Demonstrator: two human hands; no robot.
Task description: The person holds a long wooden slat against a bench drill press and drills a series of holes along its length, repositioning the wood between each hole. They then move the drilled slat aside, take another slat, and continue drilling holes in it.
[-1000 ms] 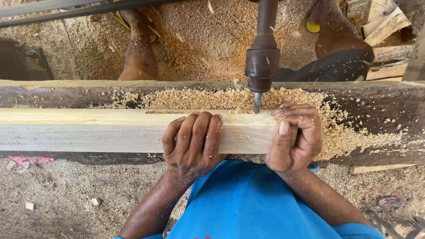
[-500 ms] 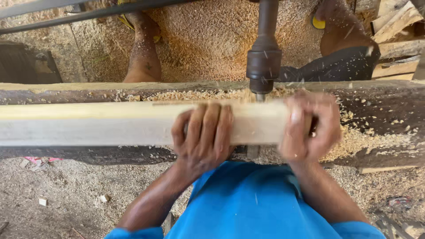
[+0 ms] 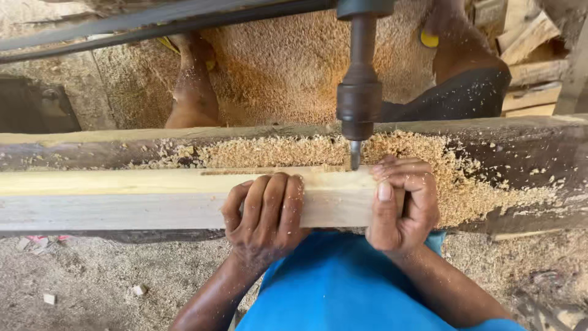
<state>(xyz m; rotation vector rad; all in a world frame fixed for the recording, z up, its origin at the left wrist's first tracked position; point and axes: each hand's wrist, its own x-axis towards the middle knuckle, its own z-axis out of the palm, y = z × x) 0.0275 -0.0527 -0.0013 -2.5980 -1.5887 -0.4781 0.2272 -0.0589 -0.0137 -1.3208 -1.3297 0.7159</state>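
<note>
Plank axis: we see the pale plank (image 3: 153, 196) lying left-right along the worktop (image 3: 520, 159)
Bit: drill bit (image 3: 354, 156) touches its far edge
Left hand (image 3: 266, 214): curled over plank
Right hand (image 3: 401, 205): clamped on plank end, nearer the bit
</note>
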